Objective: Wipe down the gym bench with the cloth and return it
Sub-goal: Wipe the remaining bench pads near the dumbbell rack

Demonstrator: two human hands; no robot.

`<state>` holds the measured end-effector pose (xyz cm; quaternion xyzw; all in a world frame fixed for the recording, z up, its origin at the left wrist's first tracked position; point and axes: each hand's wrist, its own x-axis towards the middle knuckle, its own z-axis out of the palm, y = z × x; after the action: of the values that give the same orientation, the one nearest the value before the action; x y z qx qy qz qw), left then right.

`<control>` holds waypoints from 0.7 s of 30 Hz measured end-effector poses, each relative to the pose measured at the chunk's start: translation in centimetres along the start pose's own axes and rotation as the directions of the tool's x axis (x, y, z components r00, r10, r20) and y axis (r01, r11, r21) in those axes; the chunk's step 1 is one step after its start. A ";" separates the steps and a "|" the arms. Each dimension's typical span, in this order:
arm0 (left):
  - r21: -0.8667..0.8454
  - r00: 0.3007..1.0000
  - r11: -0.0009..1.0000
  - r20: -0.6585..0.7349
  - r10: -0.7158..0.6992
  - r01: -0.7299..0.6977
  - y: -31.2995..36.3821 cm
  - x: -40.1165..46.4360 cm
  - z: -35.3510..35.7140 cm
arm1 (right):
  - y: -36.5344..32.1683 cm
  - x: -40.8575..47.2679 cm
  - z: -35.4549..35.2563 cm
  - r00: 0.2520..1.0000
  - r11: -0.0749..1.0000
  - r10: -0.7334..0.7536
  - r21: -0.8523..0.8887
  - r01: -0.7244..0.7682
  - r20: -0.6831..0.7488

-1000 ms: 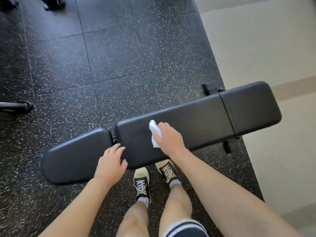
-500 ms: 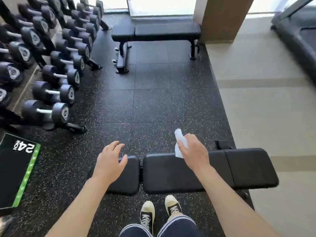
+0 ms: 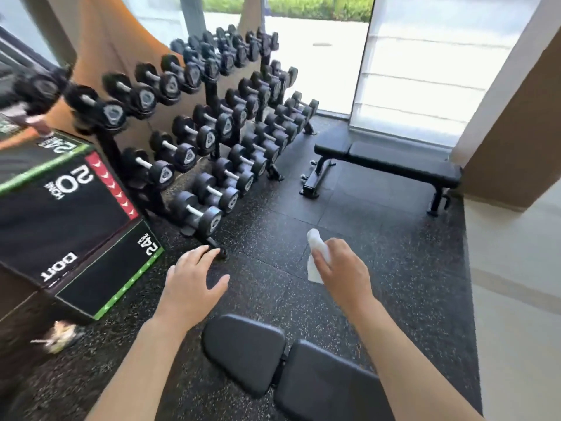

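Observation:
The black padded gym bench lies low in the frame, only its left end and part of the long pad showing between my forearms. My right hand is raised in the air beyond the bench and grips a white cloth, which sticks out above and below my fingers. My left hand hovers over the floor to the left of the bench, fingers spread and holding nothing. Neither hand touches the bench.
A tiered dumbbell rack runs along the left wall. A black plyo box with green edges stands at the left. A second flat bench stands ahead by the window, beside a pillar. Speckled rubber floor lies between.
The view has lifted from the bench toward the rack and window. Both hands came up off the bench, the right one still holding the cloth.

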<state>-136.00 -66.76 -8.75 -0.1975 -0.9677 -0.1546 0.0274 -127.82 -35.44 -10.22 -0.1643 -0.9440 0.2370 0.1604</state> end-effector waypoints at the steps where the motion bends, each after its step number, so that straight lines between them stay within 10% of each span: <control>1: 0.001 0.999 1.000 -0.015 -0.030 0.030 -0.6 -0.3 -0.8 | -1.0 0.7 0.0 1.000 1.000 -0.028 0.000 0.028 0.012; 21: -0.094 0.907 0.913 -0.107 -0.407 0.398 -20.2 -5.0 -10.5 | -23.6 6.1 10.4 0.951 0.958 -0.252 0.187 0.219 0.178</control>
<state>-139.36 -89.57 -5.14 0.0154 -0.9780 -0.2026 0.0482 -142.73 -56.86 -5.78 -0.0118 -0.9453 0.3087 0.1048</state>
